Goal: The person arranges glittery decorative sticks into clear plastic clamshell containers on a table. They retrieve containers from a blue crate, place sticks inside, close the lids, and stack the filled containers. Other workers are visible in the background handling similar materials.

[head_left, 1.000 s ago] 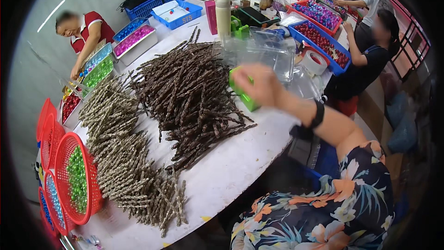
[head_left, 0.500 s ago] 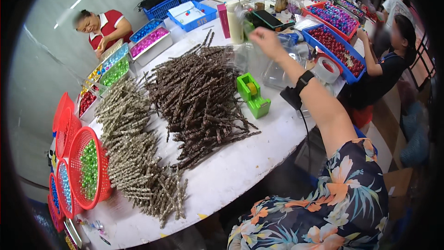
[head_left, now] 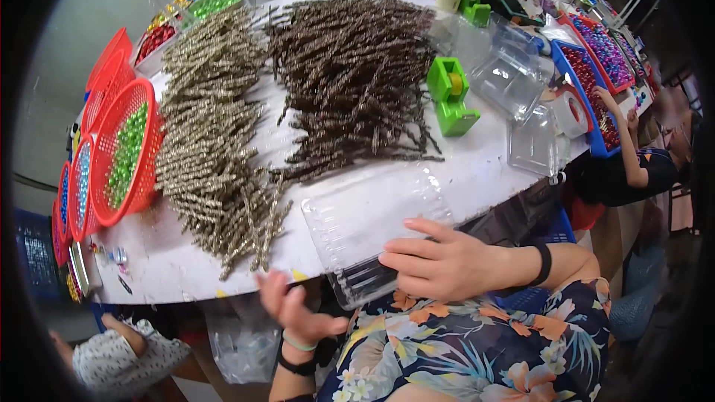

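A clear plastic tray (head_left: 372, 208) with a ribbed rim lies across the near edge of the table, partly overhanging my lap. My right hand (head_left: 447, 262) is on its right side, the fingers laid over it and gripping it. My left hand (head_left: 302, 316) is raised just off the tray's near left corner, fingers apart and nothing in them. Beyond the tray lies a heap of dark brown glittery twisted sticks (head_left: 350, 74). Left of that is a long pile of silvery-gold twisted sticks (head_left: 212, 134).
A green tape dispenser (head_left: 452, 100) stands right of the brown heap, near more clear plastic trays (head_left: 510, 78). Red baskets (head_left: 153, 149) of beads line the left edge. A blue bin (head_left: 566, 67) of red beads is at right. Other people sit around the table.
My right hand has come back from the far side of the table to its near edge, with the clear plastic tray. My left hand has entered view. The view has tilted downward.
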